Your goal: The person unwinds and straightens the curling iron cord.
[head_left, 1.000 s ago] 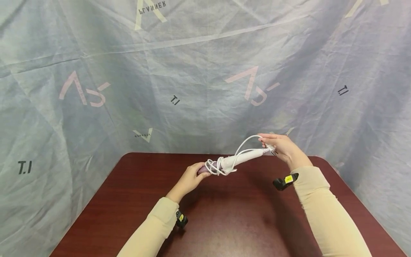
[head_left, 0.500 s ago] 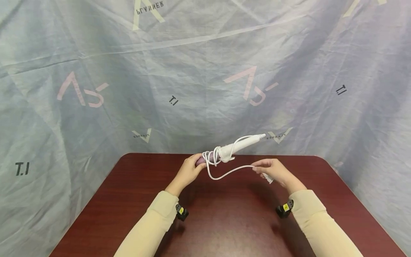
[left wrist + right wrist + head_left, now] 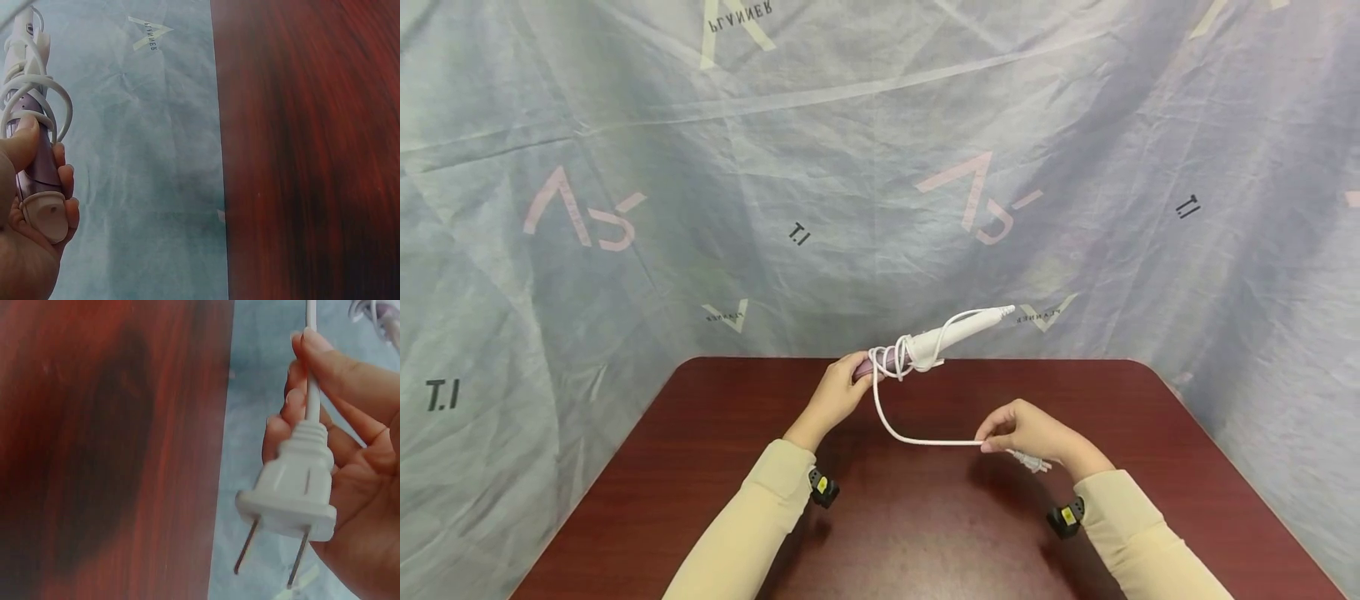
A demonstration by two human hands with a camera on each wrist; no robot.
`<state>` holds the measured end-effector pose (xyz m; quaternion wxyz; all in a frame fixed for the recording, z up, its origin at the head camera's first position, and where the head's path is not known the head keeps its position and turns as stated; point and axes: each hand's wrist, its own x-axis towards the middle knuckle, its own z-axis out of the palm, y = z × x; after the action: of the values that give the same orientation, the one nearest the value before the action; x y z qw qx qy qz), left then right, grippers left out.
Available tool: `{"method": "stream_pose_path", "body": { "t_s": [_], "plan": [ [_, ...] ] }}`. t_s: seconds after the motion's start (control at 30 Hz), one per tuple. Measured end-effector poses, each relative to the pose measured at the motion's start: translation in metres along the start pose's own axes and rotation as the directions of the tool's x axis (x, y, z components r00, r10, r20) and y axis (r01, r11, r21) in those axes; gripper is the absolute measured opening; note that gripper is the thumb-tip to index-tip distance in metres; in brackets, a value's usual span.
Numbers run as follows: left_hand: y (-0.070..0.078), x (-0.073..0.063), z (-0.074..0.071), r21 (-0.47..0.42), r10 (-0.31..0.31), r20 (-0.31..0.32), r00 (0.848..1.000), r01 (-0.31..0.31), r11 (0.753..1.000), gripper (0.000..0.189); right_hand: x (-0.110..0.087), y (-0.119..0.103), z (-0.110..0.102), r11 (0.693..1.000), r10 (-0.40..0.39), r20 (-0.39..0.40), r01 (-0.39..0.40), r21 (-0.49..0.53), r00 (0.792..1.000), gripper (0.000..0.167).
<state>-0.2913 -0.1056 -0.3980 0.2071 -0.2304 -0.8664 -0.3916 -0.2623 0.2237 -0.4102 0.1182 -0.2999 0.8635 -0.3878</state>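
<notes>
Hand-held appliance (image 3: 967, 327): white body, metallic purple section (image 3: 42, 164), off-white end cap (image 3: 47, 215). Cord (image 3: 925, 442) and plug (image 3: 295, 481): plain white; prongs (image 3: 246, 546) metallic grey. Table (image 3: 910, 533): reddish-brown, dark streaked grain. Backdrop (image 3: 880, 208): grey-blue (bluer in the wrist views), printed pink, pale yellow and black. Sleeves (image 3: 741, 521): plain cream. Wrist cameras (image 3: 1057, 524): black, yellow labels (image 3: 1068, 515).

pale yellow sleeves (image 3: 741, 525) of plain cloth, wide cuffs (image 3: 781, 473) at the ends, small black camera (image 3: 829, 495) beside each cuff, bright yellow label (image 3: 823, 484) on each camera

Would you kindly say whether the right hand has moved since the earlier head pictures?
Yes, downward in the image: the right hand, first roughly level with the far edge of the table, now appears below it.
</notes>
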Motion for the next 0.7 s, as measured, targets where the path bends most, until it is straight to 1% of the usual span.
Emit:
{"method": "stream_pose_path", "body": {
  "t_s": [0.1,0.2,0.3,0.4,0.43,0.53,0.63,0.7],
  "plan": [
    [-0.001,0.0,0.002,0.003,-0.005,0.005,1.0,0.005,1.0,0.023,-0.002,-0.004,0.008,0.993,-0.112,0.067,0.109,0.049,0.991,0.011],
    [-0.004,0.0,0.004,0.005,-0.015,0.008,1.0,0.014,1.0,0.027,-0.002,-0.013,0.015,0.971,-0.226,0.124,0.213,0.113,0.966,0.008],
    [-0.005,0.0,0.005,0.009,-0.025,0.012,1.0,0.025,1.0,0.029,-0.004,-0.025,0.017,0.943,-0.304,0.135,0.277,0.183,0.943,0.008],
    [-0.005,-0.001,0.006,0.009,-0.034,0.021,0.999,0.034,0.999,0.027,-0.006,-0.039,0.015,0.917,-0.36,0.09,0.334,0.219,0.929,0.008],
    [-0.005,-0.002,0.006,0.011,-0.036,0.024,0.999,0.036,0.999,0.026,-0.007,-0.044,0.013,0.909,-0.374,0.065,0.352,0.225,0.925,0.008],
    [-0.004,-0.004,0.007,0.015,-0.04,0.031,0.999,0.04,0.999,0.025,-0.009,-0.057,0.004,0.898,-0.387,-0.028,0.384,0.216,0.921,0.009],
    [-0.005,-0.006,0.009,0.02,-0.025,0.039,0.999,0.024,1.0,0.027,-0.01,-0.067,-0.009,0.9,-0.371,-0.134,0.391,0.191,0.919,0.01],
    [-0.005,-0.008,0.011,0.023,-0.009,0.048,0.999,0.008,1.0,0.029,-0.01,-0.073,-0.018,0.908,-0.348,-0.187,0.38,0.175,0.919,0.012]
  ]
}}
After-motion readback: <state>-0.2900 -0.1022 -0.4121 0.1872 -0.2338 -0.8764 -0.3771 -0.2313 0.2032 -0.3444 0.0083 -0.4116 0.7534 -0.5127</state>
